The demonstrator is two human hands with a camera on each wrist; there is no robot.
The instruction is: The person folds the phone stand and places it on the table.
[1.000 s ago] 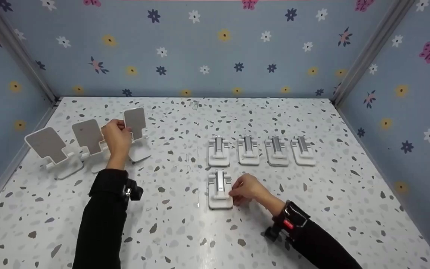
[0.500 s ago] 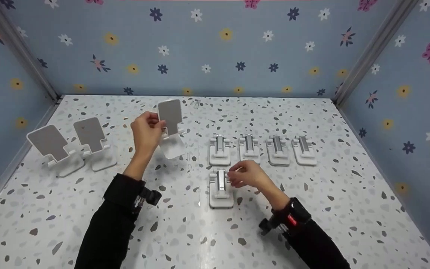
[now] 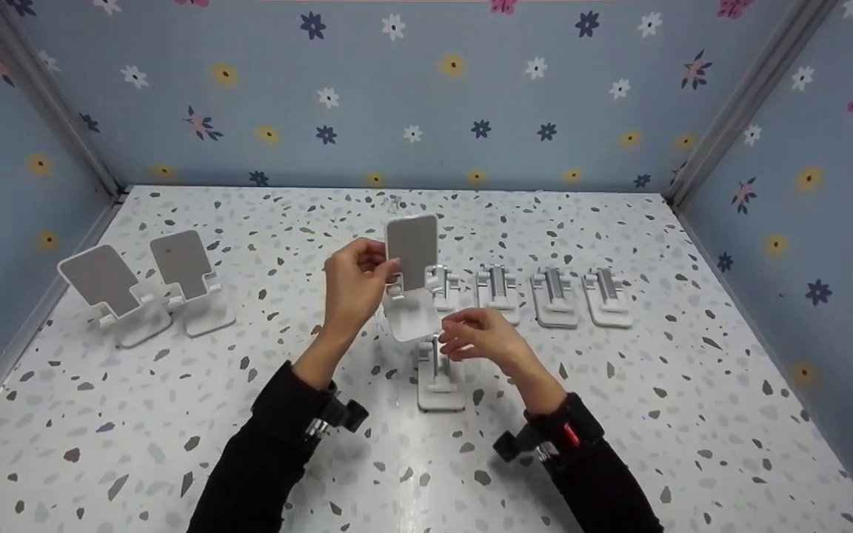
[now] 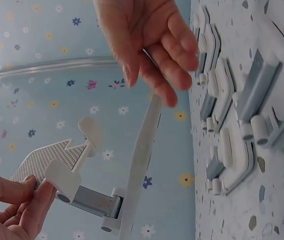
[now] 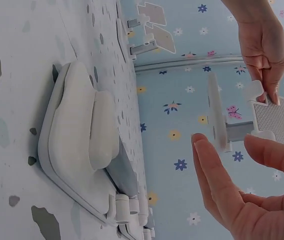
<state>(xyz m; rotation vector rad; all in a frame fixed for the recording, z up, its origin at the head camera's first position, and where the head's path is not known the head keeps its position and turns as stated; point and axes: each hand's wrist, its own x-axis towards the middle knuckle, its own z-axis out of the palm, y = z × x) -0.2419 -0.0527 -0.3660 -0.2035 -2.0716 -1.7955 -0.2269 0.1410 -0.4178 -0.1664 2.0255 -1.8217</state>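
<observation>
Phone stand (image 3: 413, 252), unfolded, was pinched by the left hand (image 3: 352, 289) at its left edge, clear of the tabletop (image 3: 367, 474). Within the preceding second it had been carried from the left to the centre, near the folded stands (image 3: 554, 300), which apparently brought it within reach of both hands. The right hand (image 3: 487, 339), fingers loosely bent, grasped nothing near the base (image 3: 410, 318). Largely white, it bore a textured grey pad (image 5: 277, 122) and a grey arm (image 5: 239, 131)

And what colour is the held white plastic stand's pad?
The flat pad is grey, clearest in head view.
</observation>
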